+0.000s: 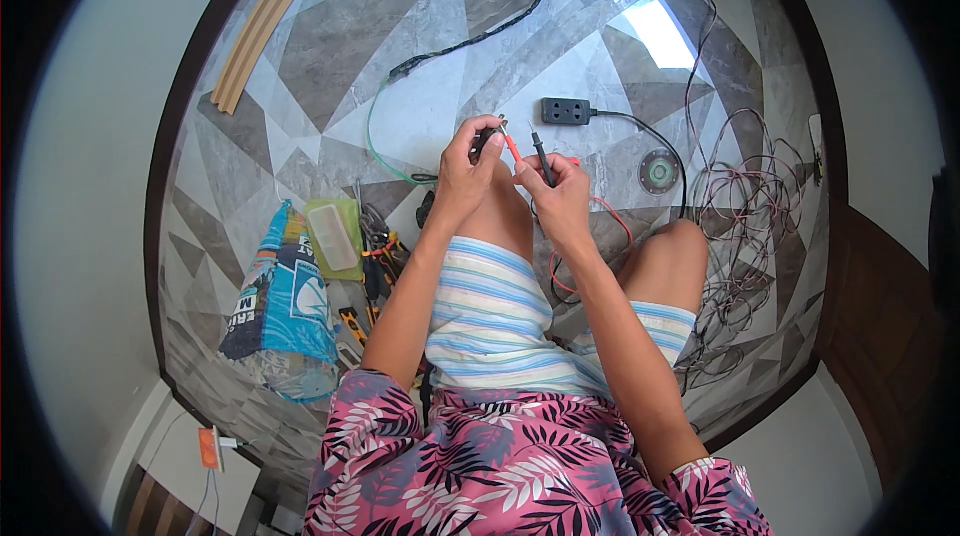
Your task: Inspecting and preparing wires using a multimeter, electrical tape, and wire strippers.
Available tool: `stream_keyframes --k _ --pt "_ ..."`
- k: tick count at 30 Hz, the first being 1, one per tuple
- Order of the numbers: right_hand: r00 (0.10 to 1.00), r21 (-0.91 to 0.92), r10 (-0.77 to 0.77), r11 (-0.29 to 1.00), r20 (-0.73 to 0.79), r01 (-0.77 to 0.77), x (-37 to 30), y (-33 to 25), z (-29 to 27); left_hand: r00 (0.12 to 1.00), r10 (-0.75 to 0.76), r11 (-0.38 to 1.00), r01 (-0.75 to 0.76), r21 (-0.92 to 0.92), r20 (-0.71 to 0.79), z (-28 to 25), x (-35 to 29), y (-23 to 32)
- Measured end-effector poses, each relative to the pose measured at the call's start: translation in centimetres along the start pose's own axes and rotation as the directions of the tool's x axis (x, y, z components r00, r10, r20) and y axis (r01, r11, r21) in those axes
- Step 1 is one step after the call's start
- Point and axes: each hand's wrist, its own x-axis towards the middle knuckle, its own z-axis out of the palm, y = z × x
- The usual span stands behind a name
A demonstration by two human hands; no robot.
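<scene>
My left hand is closed around a small dark plug-like piece, largely hidden by the fingers, with a bit of metal showing at its top. In my right hand are two test probes, a red probe and a black probe, spread in a V. The red probe's tip reaches the piece in my left hand; whether it touches metal I cannot tell. The black probe's tip points up, apart from it. A red lead loops from beneath my right hand. Both hands are above my lap.
A black socket strip lies ahead, its cable running right. Right of it are a round disc and tangled wire. To the left lie pliers and other hand tools, a green-lidded box and a blue bag.
</scene>
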Motion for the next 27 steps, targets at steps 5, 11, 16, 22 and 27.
stream_keyframes --k 5,11,16,22,27 --pt "1.000 0.004 -0.015 1.000 -0.015 0.015 0.1 0.8 -0.1 1.000 0.000 1.000 -0.001 -0.024 -0.012 0.2 0.0 0.2" --pt "1.000 0.000 -0.018 1.000 -0.021 0.018 0.0 0.4 -0.1 1.000 0.005 0.999 -0.006 -0.034 -0.024 0.2 0.0 0.0" --pt "0.999 0.014 -0.002 1.000 -0.049 0.002 -0.1 0.5 -0.1 1.000 -0.003 1.000 0.004 0.019 -0.028 0.3 -0.2 0.3" --pt "0.997 0.038 0.042 0.998 -0.058 -0.040 -0.3 -0.2 0.1 0.998 0.041 0.986 -0.033 0.161 -0.049 0.6 -0.5 1.2" --pt "0.999 0.012 -0.048 0.999 -0.025 0.049 0.1 0.5 0.3 0.998 0.030 0.985 -0.019 0.173 -0.059 0.5 -0.6 1.3"
